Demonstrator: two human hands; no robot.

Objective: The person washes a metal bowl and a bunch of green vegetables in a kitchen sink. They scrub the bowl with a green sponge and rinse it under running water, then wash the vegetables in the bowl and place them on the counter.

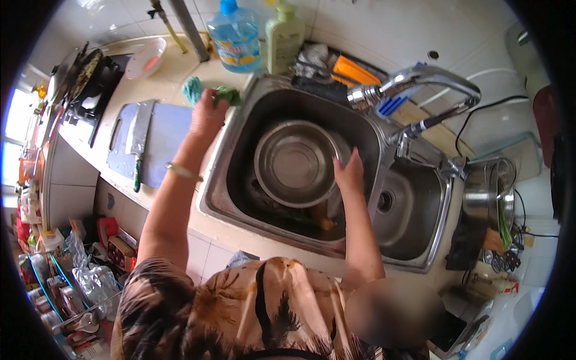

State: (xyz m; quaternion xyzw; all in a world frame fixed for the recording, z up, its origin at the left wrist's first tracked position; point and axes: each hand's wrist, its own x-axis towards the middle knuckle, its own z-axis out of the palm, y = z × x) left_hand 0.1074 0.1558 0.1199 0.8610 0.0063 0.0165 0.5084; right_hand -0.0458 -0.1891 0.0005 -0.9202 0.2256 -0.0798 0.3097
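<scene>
My left hand (209, 114) is over the counter just left of the sink, its fingers curled on a crumpled green cloth (228, 95). A teal cloth (193, 89) lies against the other side of these fingers. My right hand (350, 173) is at the right rim of a round stainless steel basin (294, 167). Its thumb meets the rim and its fingers point away from me; whether they grip is unclear. The basin stands in the larger sink bowl (245, 130). Brownish scraps (321, 216) show beside its near edge, partly hidden beneath it.
A cleaver (140, 130) lies on a bluish cutting board (173, 121) at left. Two pump bottles, blue (236, 40) and pale green (284, 38), stand behind the sink. The chrome faucet (418, 85) arches over its back right. A smaller bowl (411, 216) adjoins it.
</scene>
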